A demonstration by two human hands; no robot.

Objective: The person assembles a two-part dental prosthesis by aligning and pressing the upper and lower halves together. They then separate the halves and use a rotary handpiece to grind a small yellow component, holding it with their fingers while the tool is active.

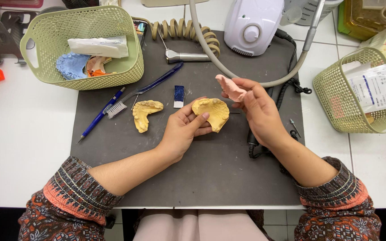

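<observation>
Fingers of the left hand (182, 131) pinch a yellow cast (211, 114) by its rim near the mat's (211, 174) middle; it looks rigid, brittle and fairly heavy, best held by the base. Beside it, the right hand (258, 109) pinches a pink plate (231, 88), likely light and fragile. Another cast (144, 112) lies toward the left edge.

You are sitting at a white table (18, 147) that is carrying a dark grey mat (211, 178) at its middle. Even, bright light is falling across it, throwing only soft shadows. Pale tiled floor (275, 217) is showing under the near edge. No wall or window is showing.
</observation>
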